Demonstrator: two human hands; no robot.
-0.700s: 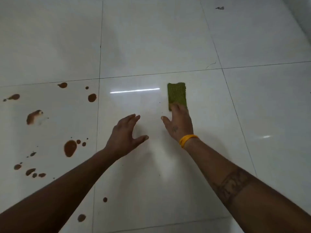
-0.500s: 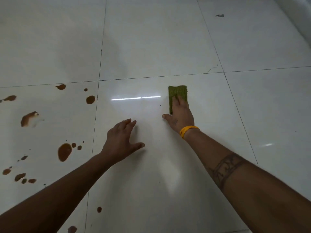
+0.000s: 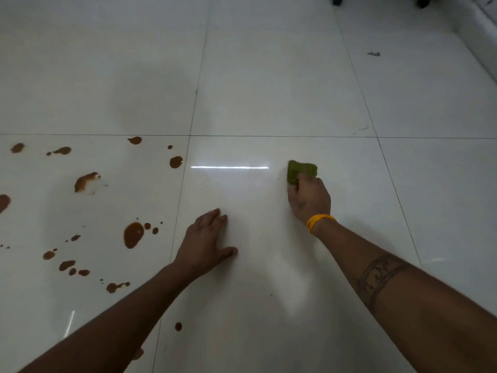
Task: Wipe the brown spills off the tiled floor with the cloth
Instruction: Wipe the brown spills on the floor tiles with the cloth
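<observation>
The right hand (image 3: pixel 309 197) has its grip curled round the near edge of the green cloth (image 3: pixel 301 170), pinching it against the tiled floor (image 3: pixel 269 76), while the left hand (image 3: pixel 204 243) lies flat on the tile with fingers spread, holding nothing. Every brown spill (image 3: pixel 133 234) in view sits well to the left of that grip, past the left hand, and looks untouched. By my judgement the wiping has barely started and nearly all of it remains.

Dim, soft focus, glare streak on floor (image 3: pixel 269 76)
</observation>
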